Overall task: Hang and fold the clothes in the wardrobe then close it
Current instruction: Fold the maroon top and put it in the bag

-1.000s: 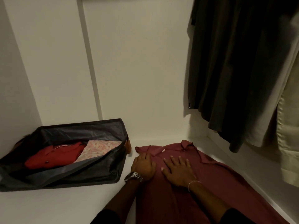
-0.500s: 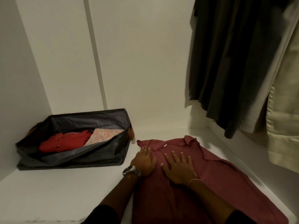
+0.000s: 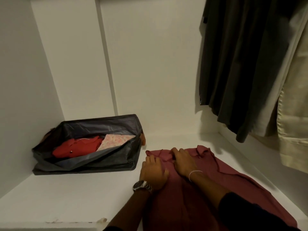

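At nine o'clock a grey bag sat on the shelf holding folded clothes. I judged folding was under way: my left hand lay flat on the maroon shirt, my right hand gathered cloth at its collar. Next, fold a side inward. At two o'clock hanging clothes crowded close.

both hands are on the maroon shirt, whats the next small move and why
Probably fold the collar end back toward the body. The right hand grips cloth near the collar while the left hand presses the maroon shirt, which lies spread flat on the wardrobe shelf, not yet folded.
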